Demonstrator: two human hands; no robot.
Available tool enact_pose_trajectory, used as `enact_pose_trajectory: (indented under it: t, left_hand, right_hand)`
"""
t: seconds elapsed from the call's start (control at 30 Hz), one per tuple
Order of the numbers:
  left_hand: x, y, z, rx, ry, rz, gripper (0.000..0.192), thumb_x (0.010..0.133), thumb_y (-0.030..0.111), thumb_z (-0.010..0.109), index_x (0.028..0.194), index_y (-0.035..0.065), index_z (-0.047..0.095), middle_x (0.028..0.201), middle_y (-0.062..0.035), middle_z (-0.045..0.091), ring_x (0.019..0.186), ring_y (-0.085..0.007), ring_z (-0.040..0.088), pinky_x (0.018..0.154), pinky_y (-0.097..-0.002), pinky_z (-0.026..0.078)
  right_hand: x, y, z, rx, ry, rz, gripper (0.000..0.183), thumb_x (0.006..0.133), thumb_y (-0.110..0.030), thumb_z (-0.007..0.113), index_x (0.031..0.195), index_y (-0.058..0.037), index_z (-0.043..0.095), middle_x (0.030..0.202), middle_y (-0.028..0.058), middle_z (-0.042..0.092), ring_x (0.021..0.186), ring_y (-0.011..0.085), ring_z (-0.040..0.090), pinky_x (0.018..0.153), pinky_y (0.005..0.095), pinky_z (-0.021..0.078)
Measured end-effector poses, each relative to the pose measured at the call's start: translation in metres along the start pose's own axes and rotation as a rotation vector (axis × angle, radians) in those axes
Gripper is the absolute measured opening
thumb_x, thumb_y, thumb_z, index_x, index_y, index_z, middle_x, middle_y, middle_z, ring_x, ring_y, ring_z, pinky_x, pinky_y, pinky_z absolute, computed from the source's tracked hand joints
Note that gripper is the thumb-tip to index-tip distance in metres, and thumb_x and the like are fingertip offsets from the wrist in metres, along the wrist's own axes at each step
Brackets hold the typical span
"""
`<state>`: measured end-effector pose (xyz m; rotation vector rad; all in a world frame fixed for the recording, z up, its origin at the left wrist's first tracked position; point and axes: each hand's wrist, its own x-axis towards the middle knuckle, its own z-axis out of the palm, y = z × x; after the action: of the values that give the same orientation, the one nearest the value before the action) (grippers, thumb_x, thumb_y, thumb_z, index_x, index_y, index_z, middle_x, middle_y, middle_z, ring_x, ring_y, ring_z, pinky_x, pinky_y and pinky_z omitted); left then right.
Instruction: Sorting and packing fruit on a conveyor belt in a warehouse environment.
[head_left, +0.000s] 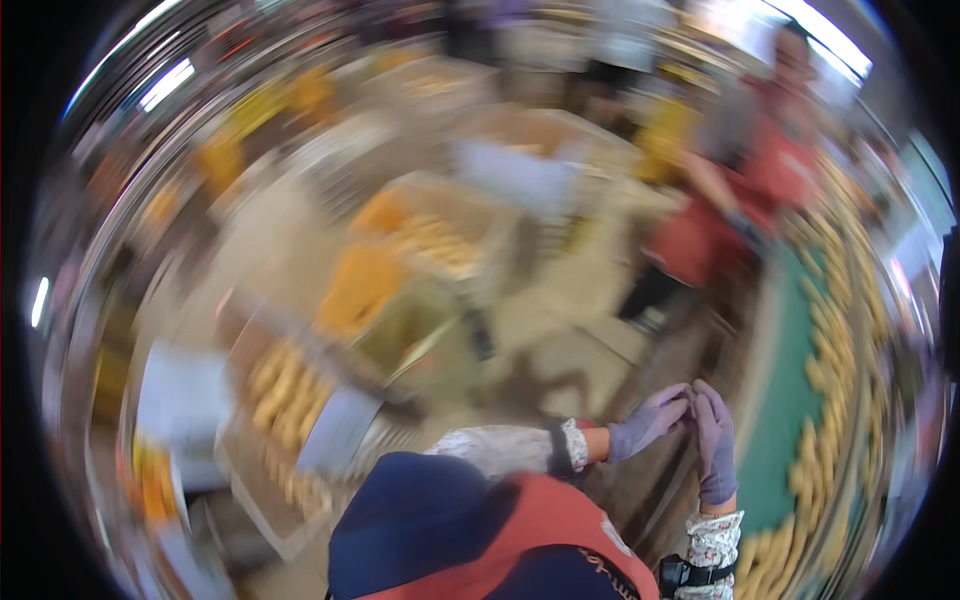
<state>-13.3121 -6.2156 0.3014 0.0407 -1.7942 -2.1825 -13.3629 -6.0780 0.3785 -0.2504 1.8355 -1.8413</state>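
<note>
My left hand (651, 425) and my right hand (712, 442), both in pale purple gloves, meet at the fingertips beside a conveyor. The fingers look bent together. Whether anything small is pinched between them cannot be made out. Along the right runs the green conveyor belt (770, 420), carrying a thick row of yellowish, elongated produce pieces (825, 405). Both hands stay left of the belt, apart from the produce. Patterned sleeves with a dark strap on each forearm show below the gloves.
Beyond my hands, a co-worker in a red apron (776, 165) leans beside the belt. On the left are a crate of yellowish produce (281, 536), an orange container (360, 289) and another produce-filled crate (491, 225), all blurred. More people stand at the back.
</note>
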Motion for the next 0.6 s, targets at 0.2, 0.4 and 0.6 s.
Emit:
enact_pose_trajectory:
  t: [0.2,0.4,0.6]
  left_hand:
    - [0.019,0.001,0.192,0.000,-0.938,0.017,0.038,0.109,0.021,0.053,0.138,-0.0019,0.057,0.133,-0.0124,0.062,0.127,-0.0207,0.057,0.111,-0.0337,0.044]
    - [-0.035,0.062,0.359,0.040,-1.811,-0.097,0.039,0.103,0.023,0.060,0.135,0.0001,0.061,0.129,-0.0129,0.066,0.117,-0.0216,0.063,0.102,-0.0333,0.049]
    - [-0.190,0.058,0.476,0.023,-2.285,0.290,0.043,0.100,0.028,0.064,0.133,-0.0005,0.061,0.125,-0.0185,0.069,0.117,-0.0274,0.065,0.099,-0.0350,0.051]
  right_hand:
    - [-0.232,0.012,-0.144,0.038,1.074,-0.181,0.041,0.105,-0.026,0.059,0.135,0.0025,0.059,0.123,0.0090,0.065,0.109,0.0197,0.066,0.097,0.0336,0.0516]
    - [-0.505,0.111,-0.079,-0.458,2.298,0.006,0.029,0.104,-0.015,0.058,0.126,0.0030,0.066,0.120,0.0174,0.069,0.104,0.0280,0.067,0.093,0.0349,0.0536]
    - [-0.631,0.181,0.038,-0.345,2.930,0.294,0.038,0.102,-0.025,0.059,0.126,0.0040,0.066,0.122,0.0217,0.071,0.114,0.0311,0.067,0.101,0.0360,0.0501]
